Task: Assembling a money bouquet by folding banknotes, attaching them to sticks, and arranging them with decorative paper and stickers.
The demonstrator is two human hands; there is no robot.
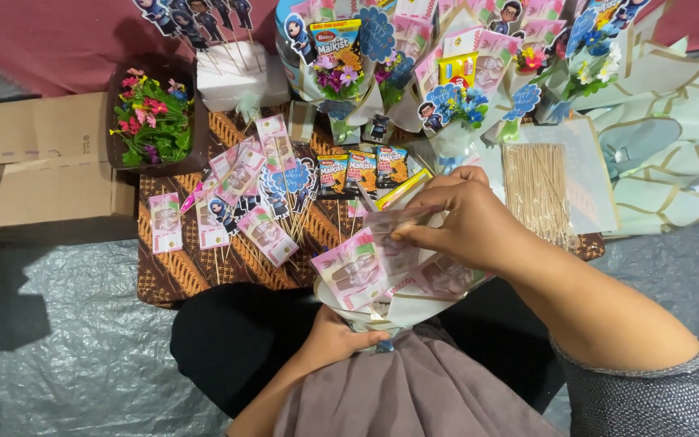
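Head view: far off, finished bouquets [446, 73] stand propped upright, and a patterned cloth [180, 267] holds banknotes on skewers [244, 194] fanned within reach. Near, the left hand [333, 340] grips the half-built paper-wrapped bouquet [382, 283] from below, steadying it, while right hand [463, 222] fingers pinch a pink banknote [398, 222] into it.

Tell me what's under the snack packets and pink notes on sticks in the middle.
A brown patterned cloth lies under the snack packets and the pink notes on sticks. It rests on grey plastic sheeting. Whatever is beneath the cloth is covered.
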